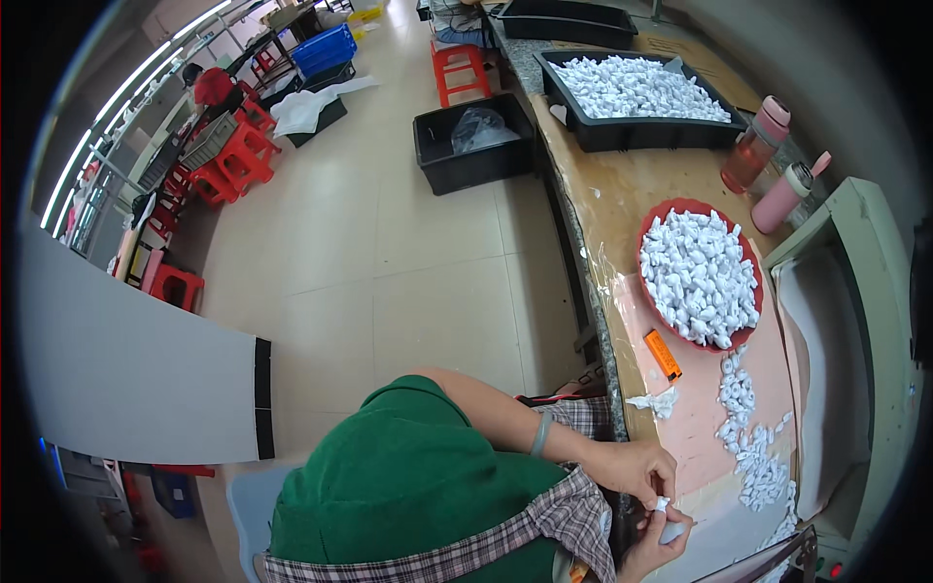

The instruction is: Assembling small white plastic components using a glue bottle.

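My left hand (pixel 632 471), with a pale bangle on its wrist, pinches the top of a small white piece (pixel 662 504) at the table's near edge. Just below it, my right hand (pixel 661 546) has its fingers closed round the lower part of the same piece. The piece's exact kind is too small to tell. Beside my hands, several loose white pieces (pixel 764 476) lie on the pale work surface (pixel 705 457). Farther along, a red basin (pixel 645 282) is heaped with similar small white pieces (pixel 698 272).
An orange block with a black end (pixel 663 355) and a crumpled white scrap (pixel 661 401) lie near the basin. Beyond stand a black tray (pixel 641 136) of white pieces and two pink bottles (pixel 756 146). A greenish machine housing (pixel 875 253) borders the right. A black bin (pixel 466 175) stands on the floor.
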`<state>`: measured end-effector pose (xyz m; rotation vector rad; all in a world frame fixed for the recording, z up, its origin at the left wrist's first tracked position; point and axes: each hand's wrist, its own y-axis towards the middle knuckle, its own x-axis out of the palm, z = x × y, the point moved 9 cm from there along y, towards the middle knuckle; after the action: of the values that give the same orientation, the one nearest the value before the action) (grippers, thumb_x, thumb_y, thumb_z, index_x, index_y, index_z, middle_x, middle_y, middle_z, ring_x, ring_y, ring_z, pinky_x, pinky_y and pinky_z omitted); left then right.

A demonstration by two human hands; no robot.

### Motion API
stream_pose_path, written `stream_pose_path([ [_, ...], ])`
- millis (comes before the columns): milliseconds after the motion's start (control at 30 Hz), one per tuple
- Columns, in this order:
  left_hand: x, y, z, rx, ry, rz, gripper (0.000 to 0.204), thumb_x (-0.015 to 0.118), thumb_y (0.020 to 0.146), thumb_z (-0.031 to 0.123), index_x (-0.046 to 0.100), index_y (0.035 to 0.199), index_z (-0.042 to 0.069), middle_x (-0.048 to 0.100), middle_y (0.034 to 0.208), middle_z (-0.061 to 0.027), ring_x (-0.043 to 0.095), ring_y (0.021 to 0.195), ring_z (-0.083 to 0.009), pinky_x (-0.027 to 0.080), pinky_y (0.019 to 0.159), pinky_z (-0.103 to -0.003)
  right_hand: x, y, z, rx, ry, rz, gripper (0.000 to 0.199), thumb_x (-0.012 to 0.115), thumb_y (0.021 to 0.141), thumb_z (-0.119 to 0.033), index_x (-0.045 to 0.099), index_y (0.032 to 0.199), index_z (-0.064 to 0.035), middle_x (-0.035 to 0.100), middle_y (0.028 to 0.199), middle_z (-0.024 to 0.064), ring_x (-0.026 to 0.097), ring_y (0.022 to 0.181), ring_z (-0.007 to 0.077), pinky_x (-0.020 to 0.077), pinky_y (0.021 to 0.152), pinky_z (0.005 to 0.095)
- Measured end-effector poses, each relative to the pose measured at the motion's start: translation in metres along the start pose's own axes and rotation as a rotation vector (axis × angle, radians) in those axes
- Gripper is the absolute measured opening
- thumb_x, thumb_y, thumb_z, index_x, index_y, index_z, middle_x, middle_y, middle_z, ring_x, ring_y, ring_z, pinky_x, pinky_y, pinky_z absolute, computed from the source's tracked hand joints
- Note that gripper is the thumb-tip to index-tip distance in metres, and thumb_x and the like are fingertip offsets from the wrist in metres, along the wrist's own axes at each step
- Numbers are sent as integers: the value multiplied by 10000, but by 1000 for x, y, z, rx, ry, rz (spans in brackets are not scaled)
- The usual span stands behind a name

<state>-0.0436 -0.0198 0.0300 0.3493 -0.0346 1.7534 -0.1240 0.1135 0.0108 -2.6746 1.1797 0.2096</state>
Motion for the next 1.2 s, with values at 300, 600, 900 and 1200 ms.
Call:
stream_pose_path([
  [300, 8, 6, -1, 122, 167, -89, 236, 719, 706, -7, 677, 936, -36, 603, 905, -105, 631, 785, -176, 535, 663, -252, -1, -14, -4, -10, -90, 97, 208, 711, 843, -182, 619, 912, -9, 608, 747, 95, 558, 636, 154, 469, 583, 279],
  [600, 11, 8, 3, 104, 133, -109, 235, 713, 706, -9, 685, 938, -34, 609, 898, -98, 623, 805, -163, 526, 677, -244, -2, -14, -16, -143, -8, 136, 202, 748, 800, -148, 634, 870, 2, 606, 726, 99, 541, 556, 159, 464, 523, 286],
  [900, 6, 12, 3, 97, 115, -117, 220, 706, 718, 14, 691, 935, -19, 618, 876, -89, 620, 820, -160, 504, 696, -251, -6, -9, -1, -158, -5, 174, 180, 731, 810, -123, 637, 896, 5, 613, 741, 106, 548, 580, 158, 467, 537, 281],
  [1200, -5, 13, -6, 1, 55, -87, 240, 699, 724, 19, 689, 961, -20, 635, 908, -92, 621, 839, -158, 502, 718, -244, 5, 6, 10, -235, 109, 25, 119, 631, 850, -23, 518, 885, -11, 545, 791, 72, 470, 551, 100, 373, 478, 207],
])
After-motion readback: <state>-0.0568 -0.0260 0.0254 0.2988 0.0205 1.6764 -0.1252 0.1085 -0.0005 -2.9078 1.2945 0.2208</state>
